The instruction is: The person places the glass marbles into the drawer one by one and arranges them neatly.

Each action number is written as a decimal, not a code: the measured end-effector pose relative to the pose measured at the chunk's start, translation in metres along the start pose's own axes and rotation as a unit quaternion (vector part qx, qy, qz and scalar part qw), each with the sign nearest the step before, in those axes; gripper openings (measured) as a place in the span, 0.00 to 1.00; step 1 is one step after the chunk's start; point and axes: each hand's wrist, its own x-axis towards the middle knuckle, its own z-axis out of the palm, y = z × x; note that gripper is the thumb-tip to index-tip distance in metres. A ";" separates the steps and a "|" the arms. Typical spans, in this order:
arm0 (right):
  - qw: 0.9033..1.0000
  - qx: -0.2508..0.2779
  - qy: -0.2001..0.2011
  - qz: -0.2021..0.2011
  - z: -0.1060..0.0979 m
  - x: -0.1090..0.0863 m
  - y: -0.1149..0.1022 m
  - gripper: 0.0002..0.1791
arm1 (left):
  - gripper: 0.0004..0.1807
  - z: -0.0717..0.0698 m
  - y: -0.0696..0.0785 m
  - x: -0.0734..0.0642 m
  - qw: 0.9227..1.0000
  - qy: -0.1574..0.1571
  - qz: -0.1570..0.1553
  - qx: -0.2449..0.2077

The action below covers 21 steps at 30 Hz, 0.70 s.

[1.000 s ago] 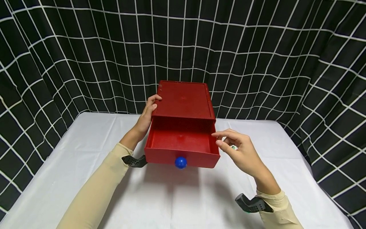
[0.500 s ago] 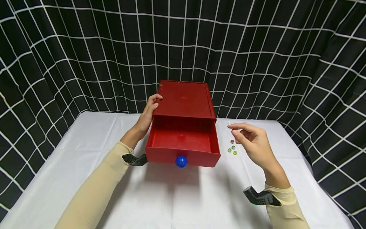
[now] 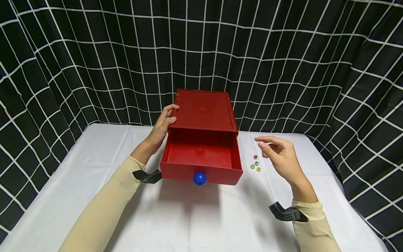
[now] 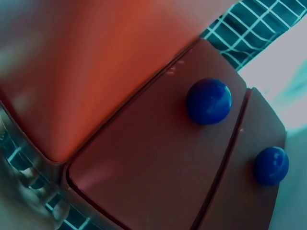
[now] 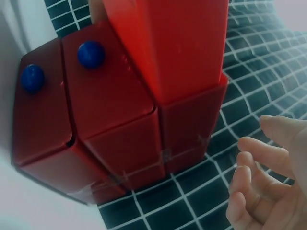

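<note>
A red plastic drawer unit [image 3: 204, 110] stands on the table. Its top drawer [image 3: 176, 171] is pulled out, with a bare red floor and a round blue knob [image 3: 199, 179]. The left hand [image 3: 158, 130] rests against the unit's left side, thumb and a finger laid over the top edge. To the right of the drawer, the right hand [image 3: 281, 155] hovers over the table with loosely bent fingers, thumb and forefinger apart and nothing between them. Several small greenish and brown marbles [image 3: 258, 169] lie on the cloth, just left of that hand.
Two lower drawers sit closed under the pulled-out one, each with a blue knob [image 4: 209, 101]. White cloth [image 3: 204, 224] covers the table. Black curtains with white grid lines [image 3: 201, 42] hang behind and at both sides.
The right hand has moved right, away from the drawer's right edge, which brings the marbles into sight; it has barely shifted since half a second ago. The left hand stays at the unit's side.
</note>
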 end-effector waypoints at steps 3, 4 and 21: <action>1.000 0.002 0.002 0.009 -0.002 0.001 0.007 0.09 | 0.28 0.001 0.001 -0.001 1.000 0.001 -0.001 -0.002; 1.000 0.004 0.002 0.014 -0.002 0.001 0.009 0.09 | 0.28 0.001 0.001 -0.001 1.000 0.002 -0.001 -0.004; 0.990 -0.041 -0.036 0.133 -0.013 0.005 0.068 0.20 | 0.23 0.001 0.002 -0.002 1.000 0.005 0.007 -0.013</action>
